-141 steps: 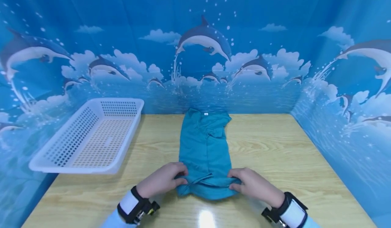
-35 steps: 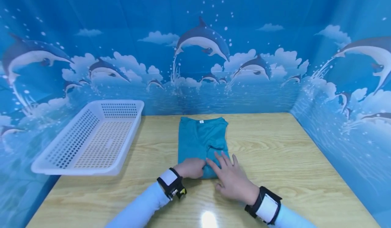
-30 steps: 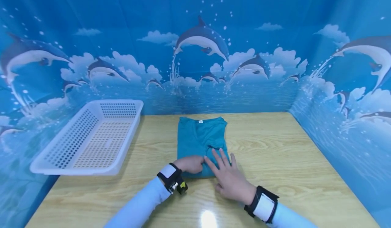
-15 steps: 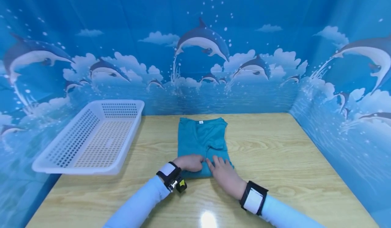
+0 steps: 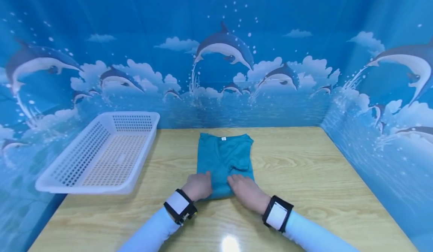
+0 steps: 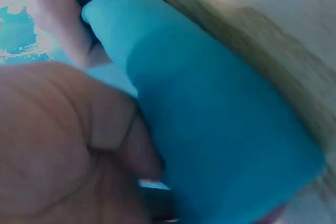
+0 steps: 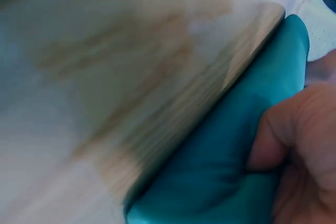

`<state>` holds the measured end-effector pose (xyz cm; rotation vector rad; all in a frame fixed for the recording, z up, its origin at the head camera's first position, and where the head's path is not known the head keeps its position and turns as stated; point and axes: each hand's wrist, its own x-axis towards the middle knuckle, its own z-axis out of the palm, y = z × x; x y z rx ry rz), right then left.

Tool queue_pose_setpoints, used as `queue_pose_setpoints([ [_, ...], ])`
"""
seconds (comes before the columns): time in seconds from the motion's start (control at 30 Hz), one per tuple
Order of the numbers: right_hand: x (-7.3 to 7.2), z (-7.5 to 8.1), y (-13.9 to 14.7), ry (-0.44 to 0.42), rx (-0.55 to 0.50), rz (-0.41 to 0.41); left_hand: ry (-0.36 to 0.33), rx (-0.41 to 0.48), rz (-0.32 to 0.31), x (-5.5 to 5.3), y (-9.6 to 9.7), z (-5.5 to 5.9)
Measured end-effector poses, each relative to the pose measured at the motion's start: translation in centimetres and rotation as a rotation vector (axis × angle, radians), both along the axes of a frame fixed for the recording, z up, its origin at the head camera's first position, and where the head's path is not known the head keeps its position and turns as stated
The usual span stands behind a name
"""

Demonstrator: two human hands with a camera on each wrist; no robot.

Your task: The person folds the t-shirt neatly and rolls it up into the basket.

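Note:
A teal T-shirt (image 5: 220, 156) lies folded into a compact rectangle at the middle of the table, its neck label on the far edge. My left hand (image 5: 197, 186) is at its near left corner, most fingers curled against the cloth; this hand is blurred in the left wrist view. On the near right part rests my right hand (image 5: 248, 192), fingers over the top. In the right wrist view its thumb (image 7: 270, 148) presses into the folded edge and wrinkles the cloth. Fingertips under the fold are hidden in the head view.
A white perforated plastic basket (image 5: 98, 158) with nothing in it stands at the left of the wooden table (image 5: 297, 192). A blue dolphin-print curtain (image 5: 162, 19) closes off the back and both sides.
Both hands first held the shirt's lower edge, and the shirt is now shorter, with that end folded up. Lately my left hand slid left to the corner; my right fingers drew together and bent.

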<state>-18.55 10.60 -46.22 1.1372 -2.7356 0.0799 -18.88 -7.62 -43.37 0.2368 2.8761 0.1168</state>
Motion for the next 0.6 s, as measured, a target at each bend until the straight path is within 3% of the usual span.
queue_pose_setpoints([
  [0.13,-0.5,-0.2,0.2,-0.131,-0.12,-0.033,0.28,-0.016,-0.177,1.1,-0.8,-0.3],
  [0.23,-0.9,-0.1,0.3,-0.142,-0.2,-0.064,0.426,-0.01,-0.309,2.2,-0.9,-0.8],
  [0.3,-1.2,0.0,0.3,-0.099,-0.236,-0.077,0.436,-0.002,-0.367,2.9,-0.6,-0.9],
  [0.43,-1.9,0.2,0.2,-0.07,-0.26,-0.128,0.379,0.015,-0.426,4.1,0.0,-1.1],
  [0.6,-3.0,0.0,0.2,-0.335,-0.284,-0.207,0.339,-0.024,-0.47,5.0,0.6,-1.8],
])
